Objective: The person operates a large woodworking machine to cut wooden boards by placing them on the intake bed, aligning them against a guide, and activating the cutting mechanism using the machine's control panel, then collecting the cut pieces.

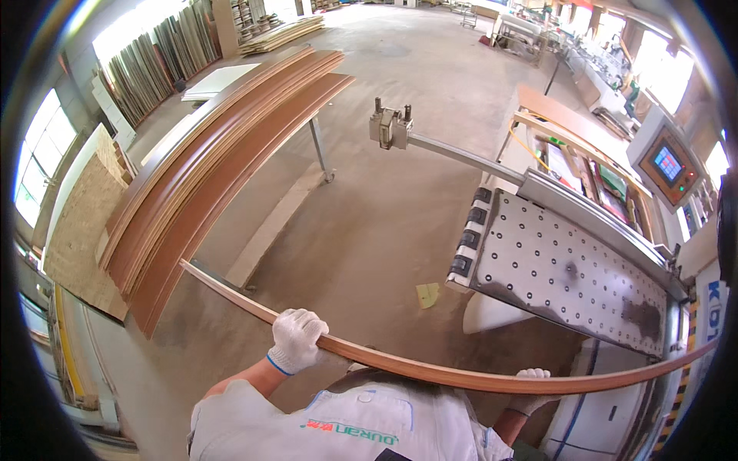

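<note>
A long, narrow reddish-brown wooden board (430,373), seen mostly on its edge, crosses in front of my body from left to right. My left hand (298,340), in a white knit glove, is closed around it left of my chest. On the right, my right hand (534,389), gloved the same way, grips the board with its fingertips over the top edge; the board hides part of this hand. The board's left end comes close to a stack of brown panels (231,154), and its right end runs beside a machine at the far right.
The panel stack rests on a metal stand (320,146). To the right is a machine table (569,269) with many small round pads, a rail with a clamp head (390,127) and a control screen (667,164). A yellow-green scrap (427,295) lies on the floor.
</note>
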Action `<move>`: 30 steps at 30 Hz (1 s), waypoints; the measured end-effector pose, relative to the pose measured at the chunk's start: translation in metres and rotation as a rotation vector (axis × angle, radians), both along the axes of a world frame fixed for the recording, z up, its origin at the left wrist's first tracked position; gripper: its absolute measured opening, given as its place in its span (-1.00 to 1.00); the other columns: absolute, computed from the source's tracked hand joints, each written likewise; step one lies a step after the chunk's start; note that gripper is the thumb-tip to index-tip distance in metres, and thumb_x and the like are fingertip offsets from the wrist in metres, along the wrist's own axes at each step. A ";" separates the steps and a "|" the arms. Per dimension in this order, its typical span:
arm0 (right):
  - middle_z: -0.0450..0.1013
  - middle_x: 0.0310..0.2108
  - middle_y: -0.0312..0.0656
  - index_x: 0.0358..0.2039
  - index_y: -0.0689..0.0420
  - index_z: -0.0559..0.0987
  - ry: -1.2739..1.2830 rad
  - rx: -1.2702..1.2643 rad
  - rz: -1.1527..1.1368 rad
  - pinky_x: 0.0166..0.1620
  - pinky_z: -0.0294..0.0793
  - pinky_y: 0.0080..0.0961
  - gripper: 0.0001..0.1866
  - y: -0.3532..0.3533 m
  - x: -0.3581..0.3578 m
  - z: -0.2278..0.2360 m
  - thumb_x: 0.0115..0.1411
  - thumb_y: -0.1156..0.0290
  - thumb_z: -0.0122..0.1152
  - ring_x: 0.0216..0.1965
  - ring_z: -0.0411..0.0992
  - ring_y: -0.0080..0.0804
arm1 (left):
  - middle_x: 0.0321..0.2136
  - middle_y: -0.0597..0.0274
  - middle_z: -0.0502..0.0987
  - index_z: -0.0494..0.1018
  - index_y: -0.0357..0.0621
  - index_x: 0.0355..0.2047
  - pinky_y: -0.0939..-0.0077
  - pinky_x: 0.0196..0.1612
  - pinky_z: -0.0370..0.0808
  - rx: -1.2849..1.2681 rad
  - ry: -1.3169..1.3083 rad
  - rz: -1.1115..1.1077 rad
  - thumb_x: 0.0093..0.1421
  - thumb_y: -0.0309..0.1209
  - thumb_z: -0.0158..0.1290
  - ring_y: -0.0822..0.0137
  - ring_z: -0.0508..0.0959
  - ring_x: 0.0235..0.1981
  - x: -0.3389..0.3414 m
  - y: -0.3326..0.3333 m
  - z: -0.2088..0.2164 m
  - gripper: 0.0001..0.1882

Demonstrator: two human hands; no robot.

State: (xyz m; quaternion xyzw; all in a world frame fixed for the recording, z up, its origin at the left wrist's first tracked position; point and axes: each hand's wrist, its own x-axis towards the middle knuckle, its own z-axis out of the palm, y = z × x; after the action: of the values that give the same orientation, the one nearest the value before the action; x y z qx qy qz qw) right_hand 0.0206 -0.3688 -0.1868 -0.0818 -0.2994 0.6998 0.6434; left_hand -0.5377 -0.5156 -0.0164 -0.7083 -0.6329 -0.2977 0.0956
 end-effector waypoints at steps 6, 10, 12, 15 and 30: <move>0.04 -0.49 -0.44 -0.41 -0.10 0.17 -0.053 0.249 -0.019 -0.31 0.13 -0.48 -0.73 0.013 0.019 0.088 0.49 0.20 -0.20 -0.47 0.05 -0.55 | -0.45 0.27 0.54 0.47 0.09 -0.40 0.18 -0.31 0.53 -0.034 -0.121 -0.182 -0.15 -0.32 0.26 0.11 0.60 -0.38 0.005 0.025 -0.098 -0.74; 0.08 -0.57 -0.42 -0.46 -0.10 0.18 -0.199 0.251 -0.237 -0.41 0.12 -0.42 -0.68 0.003 0.019 0.149 0.41 0.11 -0.08 -0.53 0.07 -0.53 | -0.52 0.28 0.55 0.53 0.10 -0.51 0.23 -0.35 0.57 -0.069 -0.370 -0.421 -0.14 0.03 0.44 0.14 0.62 -0.43 0.101 0.092 -0.091 -0.59; 0.28 -0.36 -0.32 -0.22 -0.04 0.31 -0.053 0.108 -0.484 -0.25 0.30 -0.29 -0.52 -0.004 0.019 0.165 0.37 -0.24 -0.12 -0.35 0.26 -0.38 | -0.50 0.24 0.59 0.59 0.05 -0.50 0.24 -0.32 0.59 -0.122 -0.465 -0.532 -0.06 0.07 0.45 0.12 0.64 -0.43 0.155 0.120 -0.052 -0.58; 0.22 0.36 -0.18 0.45 0.07 0.18 -0.131 -0.336 -1.096 0.35 0.30 -0.08 -0.02 -0.013 -0.031 0.226 0.34 -0.50 -0.30 0.31 0.26 -0.15 | -0.47 0.14 0.61 0.58 -0.12 -0.35 0.39 -0.35 0.55 -0.065 -0.754 -0.774 -0.08 -0.26 0.54 0.21 0.62 -0.48 0.216 0.150 0.010 -0.61; 0.60 -0.50 -0.04 -0.47 0.16 0.69 -1.955 0.409 -0.813 -0.27 0.59 -0.29 -0.31 0.067 -0.112 0.326 -0.40 -0.21 0.67 -0.41 0.62 -0.10 | 0.36 0.03 0.27 0.12 -0.14 0.43 0.15 0.29 0.38 0.734 -1.638 -0.188 0.42 0.17 -0.09 0.10 0.34 0.33 0.041 0.155 0.126 -0.20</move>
State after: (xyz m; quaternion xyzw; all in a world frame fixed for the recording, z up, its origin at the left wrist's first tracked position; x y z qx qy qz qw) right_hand -0.0911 -0.3018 0.1393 -0.5896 -0.7453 0.0018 0.3113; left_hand -0.4968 -0.3610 0.1097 -0.2480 -0.3073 -0.8989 -0.1899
